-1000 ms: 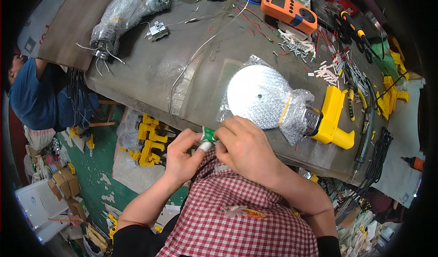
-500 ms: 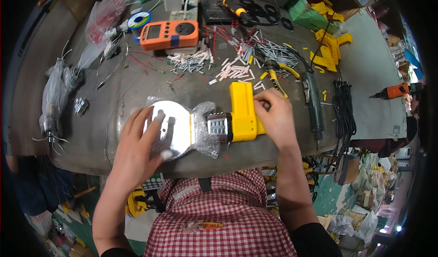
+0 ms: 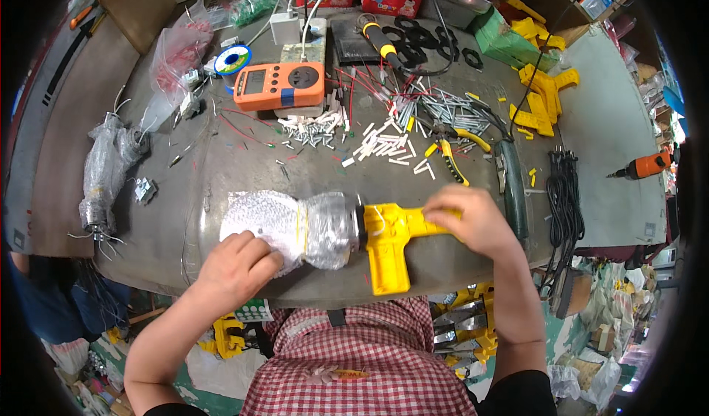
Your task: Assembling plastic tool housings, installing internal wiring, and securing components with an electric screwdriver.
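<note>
In front of me lies a tool with a flat plate point(image 3: 258, 220) wrapped in bubble wrap and a yellow plastic handle housing point(image 3: 388, 257). The housing's hollow inner side faces up, and a short white wire shows in it. A yellow band rings the wrap, and clear wrap point(image 3: 331, 231) covers the part beside the housing. My left hand point(image 3: 240, 268) is closed on the near edge of the wrapped plate, fingers curled. At the right, my right hand point(image 3: 476, 220) pinches the end of the yellow housing; its fingertips are partly blurred.
Behind lie white sleeves point(image 3: 384, 144), screws point(image 3: 314, 134), metal rods point(image 3: 450, 106) and yellow-handled pliers point(image 3: 452, 165). An orange meter point(image 3: 281, 87) and a solder spool point(image 3: 232, 60) stand further back. To the right are a dark green electric screwdriver point(image 3: 511, 187) and black cables point(image 3: 563, 202); a wrapped tool point(image 3: 103, 165) lies left.
The tool has been turned over: its shiny plate face and closed housing side faced up before, now the wrap and hollow side do. My left hand has closed on the plate's edge.
</note>
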Tool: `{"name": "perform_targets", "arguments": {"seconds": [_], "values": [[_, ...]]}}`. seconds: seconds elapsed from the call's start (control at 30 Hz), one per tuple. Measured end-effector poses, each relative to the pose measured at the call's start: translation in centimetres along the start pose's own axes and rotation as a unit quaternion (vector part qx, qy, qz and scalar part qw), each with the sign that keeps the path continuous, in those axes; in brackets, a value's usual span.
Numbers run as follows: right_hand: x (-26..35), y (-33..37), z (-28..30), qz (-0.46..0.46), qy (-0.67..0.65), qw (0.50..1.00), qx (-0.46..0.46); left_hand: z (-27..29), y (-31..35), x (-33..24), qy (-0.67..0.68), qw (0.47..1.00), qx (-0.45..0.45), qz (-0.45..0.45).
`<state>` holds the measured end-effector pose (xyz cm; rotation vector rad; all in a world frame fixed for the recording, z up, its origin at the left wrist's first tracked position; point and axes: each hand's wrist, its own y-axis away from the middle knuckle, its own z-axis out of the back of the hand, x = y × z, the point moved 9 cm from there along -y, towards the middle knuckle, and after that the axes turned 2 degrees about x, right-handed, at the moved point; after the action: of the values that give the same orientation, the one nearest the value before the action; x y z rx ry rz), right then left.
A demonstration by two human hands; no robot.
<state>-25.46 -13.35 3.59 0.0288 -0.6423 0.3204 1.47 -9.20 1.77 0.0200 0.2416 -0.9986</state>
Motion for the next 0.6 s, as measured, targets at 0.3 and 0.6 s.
{"name": "perform_targets", "arguments": {"seconds": [0.3,0.6], "values": [[-2.8,-17.0,-4.7,-0.108,0.115,0.985,0.073,1.4,-4.3,1.4,0.184,0.974,-0.056,0.120],[-5.5,-15.9,-6.4,-0.126,0.107,0.983,0.076,0.8,-12.3,8.0,0.285,0.933,-0.111,0.190]]}}
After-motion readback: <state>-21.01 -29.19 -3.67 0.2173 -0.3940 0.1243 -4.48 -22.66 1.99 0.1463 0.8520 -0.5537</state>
